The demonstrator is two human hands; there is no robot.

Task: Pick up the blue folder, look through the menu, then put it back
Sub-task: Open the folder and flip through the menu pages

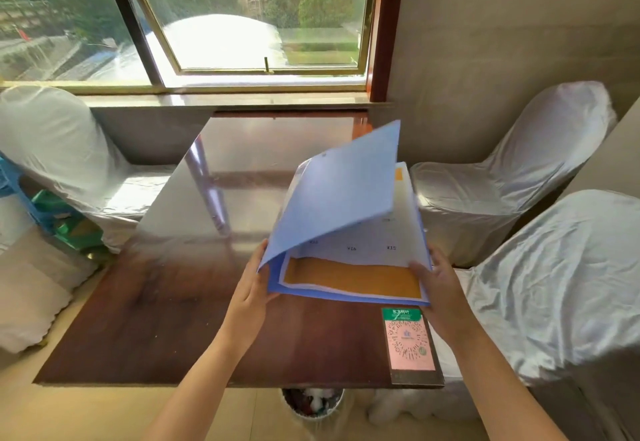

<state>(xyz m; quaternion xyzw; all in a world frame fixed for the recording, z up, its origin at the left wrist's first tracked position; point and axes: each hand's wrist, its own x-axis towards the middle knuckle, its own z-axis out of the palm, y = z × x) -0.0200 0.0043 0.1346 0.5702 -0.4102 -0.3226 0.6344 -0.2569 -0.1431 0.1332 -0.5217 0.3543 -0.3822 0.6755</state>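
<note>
Now we hold the blue folder [341, 198] above the dark table [156, 319], toward its right side, with the cover lifted partway over the menu page [360, 264]. Our left hand [251, 288] is closed on the folder's lower left corner, at the spine end. Our right hand [438, 284] is closed on the lower right corner, thumb on top of the page.

We judge the loose cover the main risk: it stands half open and unsupported, so it may flop shut, or swing wide and twist the folder out of our corner grips. The pages look like thin plastic sleeves, and they may slide if we tilt too far.

A QR code stand [410, 343] lies on the table just below our right hand, near the table's front right corner; setting the folder down carelessly could cover it or knock it off the edge. To the left the tabletop is broad and bare. A covered chair [502, 177] stands close on the right.
</note>
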